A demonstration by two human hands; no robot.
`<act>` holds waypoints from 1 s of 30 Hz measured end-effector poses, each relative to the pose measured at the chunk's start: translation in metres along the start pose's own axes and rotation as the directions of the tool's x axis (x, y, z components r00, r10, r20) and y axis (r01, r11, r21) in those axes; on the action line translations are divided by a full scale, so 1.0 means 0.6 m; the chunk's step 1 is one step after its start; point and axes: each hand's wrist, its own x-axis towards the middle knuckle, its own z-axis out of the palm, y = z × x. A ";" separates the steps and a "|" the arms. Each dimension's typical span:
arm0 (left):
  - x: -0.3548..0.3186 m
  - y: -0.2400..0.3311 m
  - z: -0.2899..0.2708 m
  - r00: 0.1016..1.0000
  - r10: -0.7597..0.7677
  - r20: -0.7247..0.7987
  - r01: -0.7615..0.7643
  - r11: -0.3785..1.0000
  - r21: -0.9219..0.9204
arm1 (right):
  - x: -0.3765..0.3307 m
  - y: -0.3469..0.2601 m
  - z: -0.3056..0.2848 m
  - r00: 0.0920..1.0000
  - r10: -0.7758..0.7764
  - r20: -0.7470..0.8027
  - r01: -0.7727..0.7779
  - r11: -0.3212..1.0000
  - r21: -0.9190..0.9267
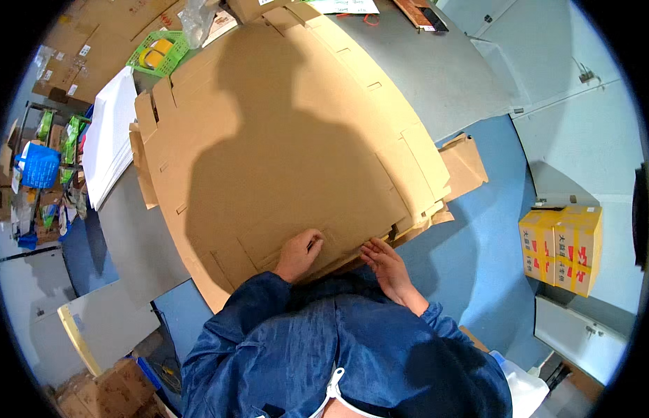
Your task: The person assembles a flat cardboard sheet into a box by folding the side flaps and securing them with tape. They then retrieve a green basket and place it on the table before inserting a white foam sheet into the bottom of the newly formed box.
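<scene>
A large flat sheet of brown cardboard (283, 174) with cut slots and flaps lies in front of me, with more cardboard under its right edge. My left hand (298, 255) is curled over the near edge of the sheet. Its fingers are pinched together around something small and dark, too small to name. To the right, my right hand (389, 268) is beside the sheet's near right corner. Its fingers are loosely stretched and slightly bent, with nothing visible in them. Whether the fingertips touch the cardboard edge is unclear.
The sheet rests on a grey table (443, 76). A green basket (159, 53) with yellow tape rolls stands at the far left, near a stack of white sheets (110, 136). A taped yellow carton (561, 247) is at the right, by pale cabinets (575, 139). Blue floor (492, 230) shows between.
</scene>
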 end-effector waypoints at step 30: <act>0.150 0.020 -0.168 0.942 0.001 -0.334 -0.086 0.967 -0.238 | 0.046 -0.101 0.030 0.853 0.447 0.270 0.075 0.409 -0.910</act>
